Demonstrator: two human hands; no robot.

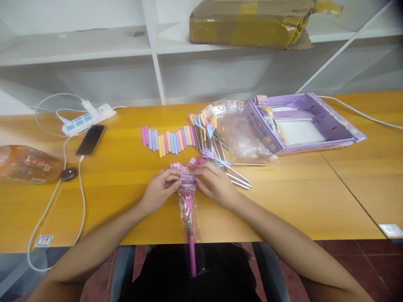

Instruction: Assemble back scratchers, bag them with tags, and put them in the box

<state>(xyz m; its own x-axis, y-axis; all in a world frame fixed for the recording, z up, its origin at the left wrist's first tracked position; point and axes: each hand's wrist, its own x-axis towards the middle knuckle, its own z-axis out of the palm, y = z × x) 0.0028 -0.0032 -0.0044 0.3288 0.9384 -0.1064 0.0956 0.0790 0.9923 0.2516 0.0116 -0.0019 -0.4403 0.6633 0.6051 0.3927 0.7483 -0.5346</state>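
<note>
My left hand pinches the left side of a purple printed card at the top of a clear plastic bag. On its right side, my right hand pinches the same card. Inside the bag lies a pink back scratcher with a metal rod, its pink handle hanging past the table's front edge. More pink packaged pieces lie just behind my fingers. Loose scratchers with metal rods are heaped beyond my right hand. Left of that heap, colored handle tubes stand in a row on the table.
A purple display box sits at the back right beside clear plastic bags. At the left are a phone, a power strip, cables and an orange package. A taped carton rests on the shelf.
</note>
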